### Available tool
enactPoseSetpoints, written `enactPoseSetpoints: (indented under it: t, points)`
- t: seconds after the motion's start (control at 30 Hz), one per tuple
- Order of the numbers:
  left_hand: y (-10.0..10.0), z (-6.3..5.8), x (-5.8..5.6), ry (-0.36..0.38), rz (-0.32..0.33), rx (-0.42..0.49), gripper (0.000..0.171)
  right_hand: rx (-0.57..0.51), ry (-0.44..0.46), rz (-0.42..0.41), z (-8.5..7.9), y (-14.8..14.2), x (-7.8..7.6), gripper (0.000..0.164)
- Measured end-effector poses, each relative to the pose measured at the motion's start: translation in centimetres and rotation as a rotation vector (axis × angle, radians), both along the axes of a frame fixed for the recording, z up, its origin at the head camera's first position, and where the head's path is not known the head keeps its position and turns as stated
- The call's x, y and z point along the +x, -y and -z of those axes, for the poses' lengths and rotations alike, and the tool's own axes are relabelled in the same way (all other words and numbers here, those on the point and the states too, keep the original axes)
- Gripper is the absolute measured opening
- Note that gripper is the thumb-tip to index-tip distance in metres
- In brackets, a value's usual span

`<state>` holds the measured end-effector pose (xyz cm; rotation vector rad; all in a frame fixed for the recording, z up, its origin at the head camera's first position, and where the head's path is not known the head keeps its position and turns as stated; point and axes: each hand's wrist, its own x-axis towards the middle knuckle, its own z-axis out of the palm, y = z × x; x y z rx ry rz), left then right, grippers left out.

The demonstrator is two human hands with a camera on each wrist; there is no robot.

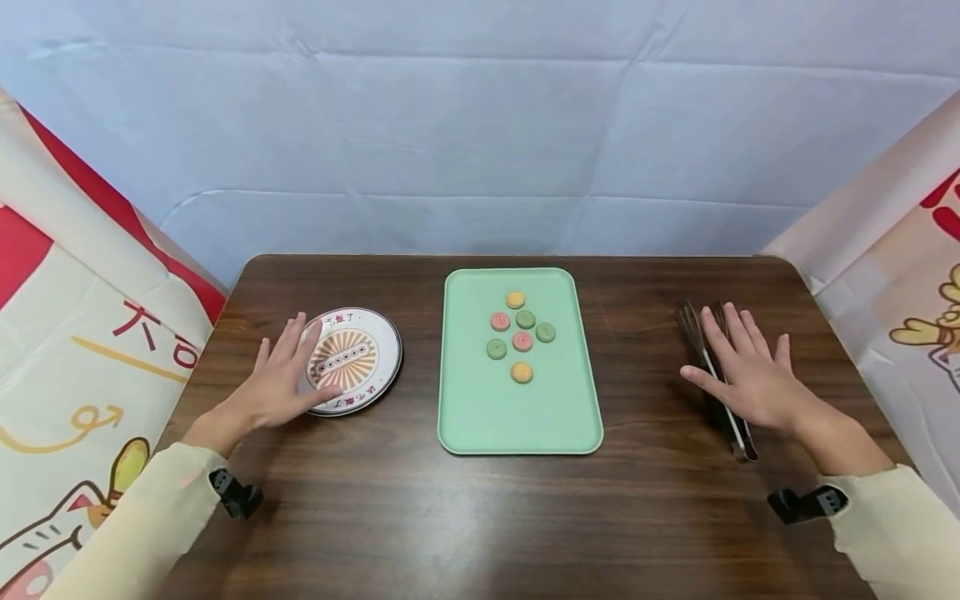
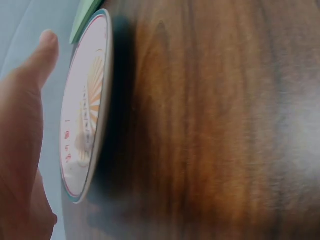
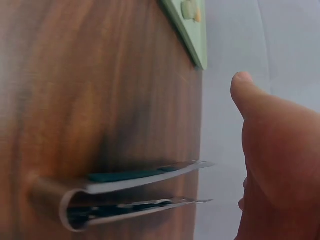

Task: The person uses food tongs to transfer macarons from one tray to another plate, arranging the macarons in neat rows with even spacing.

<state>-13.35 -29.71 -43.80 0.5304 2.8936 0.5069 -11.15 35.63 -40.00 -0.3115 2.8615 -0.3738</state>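
My left hand [image 1: 281, 379] hovers with spread fingers over the left side of a round white plate [image 1: 381, 350], which has an orange sunburst and red lettering. The left wrist view shows a gap between that hand and the plate [image 2: 75, 110]. On the right, my other hand [image 1: 757, 379] is held flat, fingers apart, above metal tongs [image 1: 741, 442] and covers part of them. In the right wrist view the tongs [image 3: 135, 181] lie on the table with their two arms apart and dark grips on them. Neither hand holds anything.
A light green tray [image 1: 517, 429] lies mid-table between the hands. Several small round cookies in yellow [image 1: 522, 372], pink [image 1: 522, 341] and green [image 1: 497, 349] sit on it. The brown wooden table [image 1: 420, 517] meets a pale cloth backdrop [image 1: 480, 150] at its far edge.
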Motion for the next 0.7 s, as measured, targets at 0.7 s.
enactPoseSetpoints:
  t: [0.7]
  points:
    - [-1.1,1.8,1.5,0.040,-0.037,-0.053,0.131,-0.193,0.078,0.233,4.0,-0.3,1.9,0.105]
